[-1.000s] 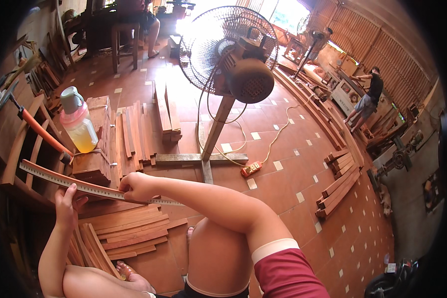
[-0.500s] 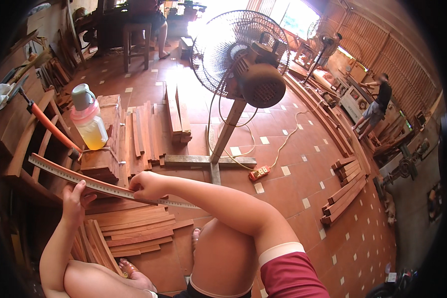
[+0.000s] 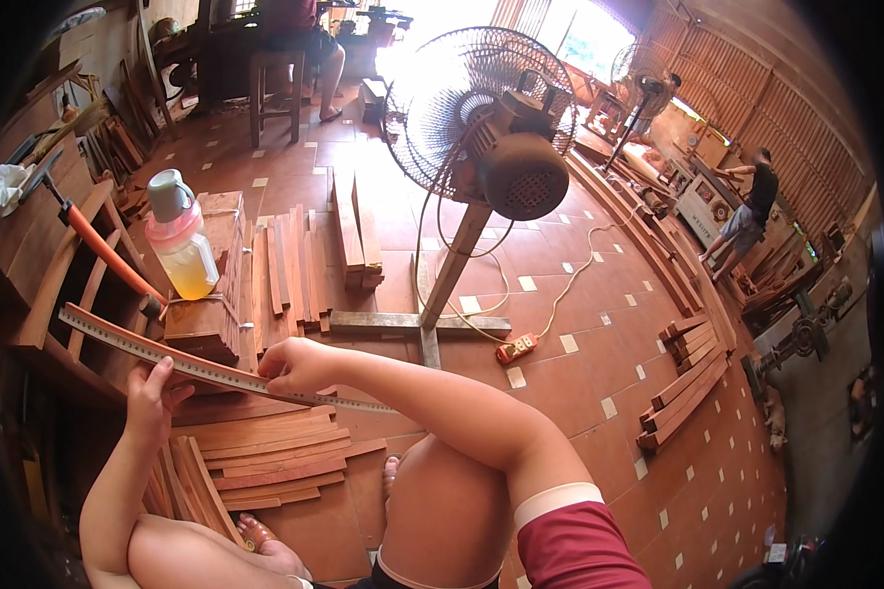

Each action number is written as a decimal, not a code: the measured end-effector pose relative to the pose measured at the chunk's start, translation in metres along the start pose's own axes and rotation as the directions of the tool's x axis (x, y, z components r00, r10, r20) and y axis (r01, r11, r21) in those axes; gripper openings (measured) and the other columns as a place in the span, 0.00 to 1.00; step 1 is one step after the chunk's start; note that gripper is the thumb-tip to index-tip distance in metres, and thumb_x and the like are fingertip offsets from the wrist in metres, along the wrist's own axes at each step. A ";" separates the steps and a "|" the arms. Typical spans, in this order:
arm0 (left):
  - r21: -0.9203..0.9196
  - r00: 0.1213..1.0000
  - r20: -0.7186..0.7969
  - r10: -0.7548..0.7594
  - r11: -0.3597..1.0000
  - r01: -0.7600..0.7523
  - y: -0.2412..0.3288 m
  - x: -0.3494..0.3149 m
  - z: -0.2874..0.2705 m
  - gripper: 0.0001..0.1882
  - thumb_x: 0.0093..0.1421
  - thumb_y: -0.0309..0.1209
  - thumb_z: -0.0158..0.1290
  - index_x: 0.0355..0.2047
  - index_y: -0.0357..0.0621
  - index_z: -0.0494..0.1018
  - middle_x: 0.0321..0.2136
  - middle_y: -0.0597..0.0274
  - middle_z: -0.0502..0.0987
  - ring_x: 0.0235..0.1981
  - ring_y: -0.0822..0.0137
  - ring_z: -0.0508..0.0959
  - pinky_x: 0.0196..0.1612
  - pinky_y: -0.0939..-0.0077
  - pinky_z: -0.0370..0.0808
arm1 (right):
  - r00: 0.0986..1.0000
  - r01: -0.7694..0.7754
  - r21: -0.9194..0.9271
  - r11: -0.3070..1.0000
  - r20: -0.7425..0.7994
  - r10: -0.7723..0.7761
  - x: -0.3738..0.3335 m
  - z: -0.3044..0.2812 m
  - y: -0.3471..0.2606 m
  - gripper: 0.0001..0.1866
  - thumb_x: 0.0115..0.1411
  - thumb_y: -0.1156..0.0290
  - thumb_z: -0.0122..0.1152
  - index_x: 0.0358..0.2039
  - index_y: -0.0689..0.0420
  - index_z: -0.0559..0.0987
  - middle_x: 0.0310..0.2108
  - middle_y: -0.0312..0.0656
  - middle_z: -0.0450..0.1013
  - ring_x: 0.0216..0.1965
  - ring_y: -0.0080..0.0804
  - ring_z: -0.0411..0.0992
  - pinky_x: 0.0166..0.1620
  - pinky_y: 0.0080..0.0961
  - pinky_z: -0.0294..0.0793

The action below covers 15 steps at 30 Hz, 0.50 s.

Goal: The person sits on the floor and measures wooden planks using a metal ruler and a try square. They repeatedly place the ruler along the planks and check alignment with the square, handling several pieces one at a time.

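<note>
Ruler (image 3: pixel 192 366): it is the long pale graduated strip in front of you, raised above the planks (image 3: pixel 275 452) on the floor, lying along a reddish wooden strip (image 3: pixel 201 357).
Long axis: it slants across your front, high at your left and dropping toward your right. The left end points outward by the wooden frame (image 3: pixel 44 304); the right part runs on past your right hand and meets your forearm, where you cannot see whether it ends.
Left hand (image 3: pixel 150 395): your thumb presses the ruler's lower edge, the other fingers are partly hidden behind; the grip is nearly closed around ruler and wood.
Right hand (image 3: pixel 300 365): your fingers pinch tightly on the strip, farther right; exactly how the fingertips meet it, you cannot tell.
Change: compared with a second ago, your view has shifted, so jug (image 3: pixel 182 250), fan (image 3: pixel 506 137) and ruler all appear farther right and slightly lower. Both your hands keep their places along the ruler, and its slant is much the same.
</note>
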<state>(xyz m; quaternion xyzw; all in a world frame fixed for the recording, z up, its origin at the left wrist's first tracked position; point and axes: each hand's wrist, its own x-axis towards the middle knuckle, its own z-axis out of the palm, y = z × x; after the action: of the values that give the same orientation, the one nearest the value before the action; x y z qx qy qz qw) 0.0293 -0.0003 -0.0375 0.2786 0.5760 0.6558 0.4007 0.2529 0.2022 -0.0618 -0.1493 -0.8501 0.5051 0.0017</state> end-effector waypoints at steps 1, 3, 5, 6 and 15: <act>-0.001 1.000 -0.009 0.004 1.000 -0.004 -0.001 0.000 -0.001 0.09 0.66 0.34 0.52 0.43 0.43 0.71 0.37 0.63 0.79 0.39 0.70 0.81 0.38 0.73 0.80 | 0.998 0.023 -0.018 1.000 -0.049 -0.024 0.000 0.001 0.002 0.18 0.55 0.65 0.66 0.44 0.61 0.82 0.39 0.47 0.80 0.40 0.35 0.79 0.47 0.29 0.78; -0.003 1.000 -0.027 0.013 1.000 -0.013 -0.003 0.002 -0.003 0.09 0.66 0.34 0.52 0.43 0.44 0.71 0.37 0.64 0.79 0.39 0.70 0.81 0.37 0.72 0.80 | 0.986 0.066 -0.057 0.996 -0.146 -0.074 0.001 0.004 0.005 0.17 0.55 0.66 0.66 0.43 0.62 0.82 0.37 0.47 0.80 0.39 0.35 0.79 0.46 0.29 0.78; -0.017 0.999 -0.046 0.018 1.000 -0.019 -0.004 0.006 -0.010 0.09 0.67 0.34 0.52 0.43 0.46 0.71 0.37 0.65 0.79 0.39 0.70 0.81 0.38 0.72 0.80 | 0.971 0.113 -0.058 0.992 -0.206 -0.123 -0.002 0.002 -0.008 0.16 0.55 0.67 0.65 0.41 0.62 0.82 0.35 0.46 0.80 0.37 0.34 0.79 0.44 0.28 0.78; -0.025 0.998 -0.055 0.020 0.999 -0.022 -0.005 0.008 -0.013 0.09 0.67 0.34 0.52 0.43 0.46 0.71 0.37 0.65 0.79 0.39 0.70 0.81 0.39 0.72 0.80 | 0.961 0.136 -0.059 0.989 -0.236 -0.146 -0.004 0.002 -0.015 0.15 0.56 0.67 0.65 0.40 0.63 0.82 0.34 0.46 0.80 0.36 0.34 0.79 0.43 0.28 0.78; -0.258 0.976 -0.218 0.029 0.962 -0.086 0.007 0.016 -0.036 0.10 0.66 0.36 0.55 0.43 0.46 0.73 0.38 0.65 0.80 0.41 0.70 0.81 0.44 0.77 0.80 | 0.979 0.202 0.086 0.976 0.004 -0.203 -0.014 0.021 -0.034 0.17 0.56 0.62 0.66 0.40 0.62 0.82 0.33 0.45 0.80 0.35 0.32 0.78 0.42 0.29 0.77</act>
<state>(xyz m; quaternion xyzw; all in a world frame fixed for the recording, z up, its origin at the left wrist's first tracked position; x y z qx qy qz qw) -0.0101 -0.0057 -0.0385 0.1674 0.5137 0.7645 0.3516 0.2540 0.1653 -0.0407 -0.0585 -0.8384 0.5391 0.0541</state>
